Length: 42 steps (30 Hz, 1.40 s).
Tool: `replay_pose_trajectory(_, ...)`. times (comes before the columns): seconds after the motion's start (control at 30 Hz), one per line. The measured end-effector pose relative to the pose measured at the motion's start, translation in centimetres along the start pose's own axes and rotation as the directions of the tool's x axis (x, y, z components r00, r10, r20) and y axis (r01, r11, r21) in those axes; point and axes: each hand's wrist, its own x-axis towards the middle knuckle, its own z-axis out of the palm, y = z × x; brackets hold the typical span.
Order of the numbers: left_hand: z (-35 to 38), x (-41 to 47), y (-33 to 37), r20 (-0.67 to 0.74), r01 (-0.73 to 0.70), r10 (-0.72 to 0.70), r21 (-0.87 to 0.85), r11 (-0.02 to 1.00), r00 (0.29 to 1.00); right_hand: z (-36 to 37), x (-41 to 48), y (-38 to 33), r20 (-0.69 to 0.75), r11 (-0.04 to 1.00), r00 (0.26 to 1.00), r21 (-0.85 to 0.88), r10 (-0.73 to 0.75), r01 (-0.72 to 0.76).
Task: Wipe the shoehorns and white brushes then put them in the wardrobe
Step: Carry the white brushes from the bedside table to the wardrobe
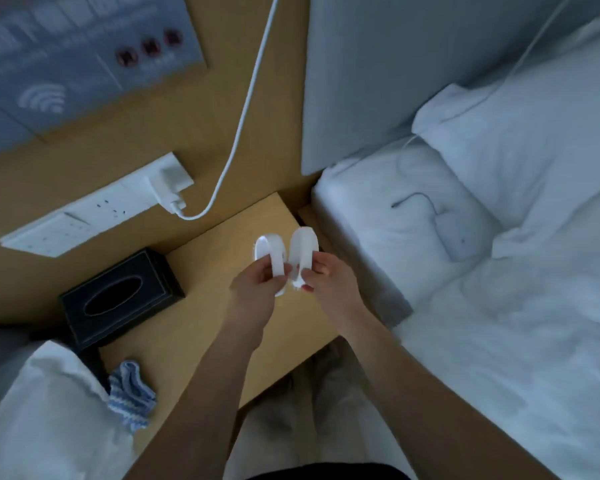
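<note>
Over the wooden nightstand [201,271] I hold two white brushes side by side. My left hand [257,289] grips the left white brush [272,252] by its lower end. My right hand [329,282] grips the right white brush [303,247] the same way. The two brushes stand roughly upright and nearly touch. A blue-and-white striped cloth [130,393] lies crumpled at the nightstand's near left corner, apart from both hands. No shoehorn and no wardrobe are in view.
A black tissue box [118,299] sits on the left of the nightstand. A white power strip [97,209] with a plugged charger and cable [243,116] lies on the wall panel behind. A bed with white pillows [499,202] fills the right; another white pillow [49,410] is lower left.
</note>
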Motion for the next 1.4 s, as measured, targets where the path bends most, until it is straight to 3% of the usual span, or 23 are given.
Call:
replay_pose_trajectory(0.17, 1.4, -6.8, 6.4, 0.188, -0.214, 0.260, -0.231, 0.949, 0.947, -4.0, -8.4, -3.2, -0.255, 0.932, 0.952, 0.273, -0.169, 0.239)
replay_pose_trajectory(0.27, 2.9, -11.4, 9.3, 0.273, -0.406, 0.447, -0.196, 0.893, 0.852, -6.9, -13.9, -3.8, -0.412, 0.861, 0.876, 0.319, -0.250, 0.396)
replay_pose_trajectory(0.37, 5.4, -17.2, 10.7, 0.383, -0.509, 0.546, -0.203, 0.837, 0.745, -10.6, -20.0, -3.4, -0.552, 0.790, 0.776, 0.308, -0.305, 0.530)
replay_pose_trajectory(0.6, 15.6, -33.1, 8.7, 0.722, -0.585, 0.603, -0.339, 0.736, 0.340, -21.2, -36.3, 4.2, -0.823, 0.652, 0.486, 0.198, -0.296, 0.732)
replay_pose_trajectory(0.8, 28.0, -53.2, 1.4, 0.830, -0.467, 0.558, -0.498, 0.731, -0.011, -30.1, -56.8, 16.0, -0.974, 0.671, 0.132, -0.027, -0.185, 0.741)
replay_pose_trajectory(0.93, 33.2, -67.4, -5.2, 0.848, -0.377, 0.465, -0.529, 0.760, -0.253, -32.1, -71.5, 23.7, -0.985, 0.728, -0.147, -0.165, -0.089, 0.665)
replay_pose_trajectory(1.2, 37.7, -90.4, -18.5, 0.742, -0.246, 0.184, -0.429, 0.869, -0.645, -30.6, -92.9, 36.5, -0.806, 0.841, -0.576, -0.211, 0.138, 0.498)
replay_pose_trajectory(1.3, 38.8, -97.3, -23.7, 0.658, -0.213, 0.086, -0.361, 0.908, -0.748, -29.7, -98.9, 41.1, -0.698, 0.877, -0.692, -0.203, 0.182, 0.436)
replay_pose_trajectory(1.4, 40.2, -103.2, -28.7, 0.612, -0.213, 0.025, -0.313, 0.926, -0.791, -29.9, -104.2, 45.7, -0.605, 0.897, -0.767, -0.191, 0.212, 0.399)
